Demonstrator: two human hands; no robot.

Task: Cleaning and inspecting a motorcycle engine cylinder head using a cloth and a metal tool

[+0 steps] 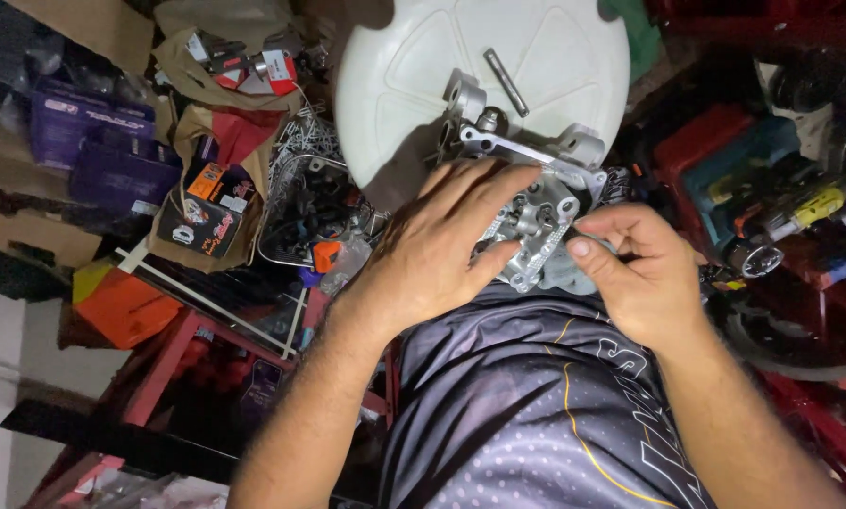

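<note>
Cylinder head (pixel 536 212) needs steadying under the spread left hand (pixel 442 250) while right-hand fingers (pixel 600 226) pinch its edge squarely.

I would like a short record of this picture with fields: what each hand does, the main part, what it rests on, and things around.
left hand: left hand lies flat on the metal engine part, fingers spread
right hand: right hand pinches the part's right edge with thumb and fingers
main part: cast aluminium engine part, silver, with several holes and bosses
support: round white plastic lid under the part's far end
loose item: metal pin lying on the lid
left side: wire basket of small parts, small cardboard boxes
right side: power tools on a red shelf
</note>
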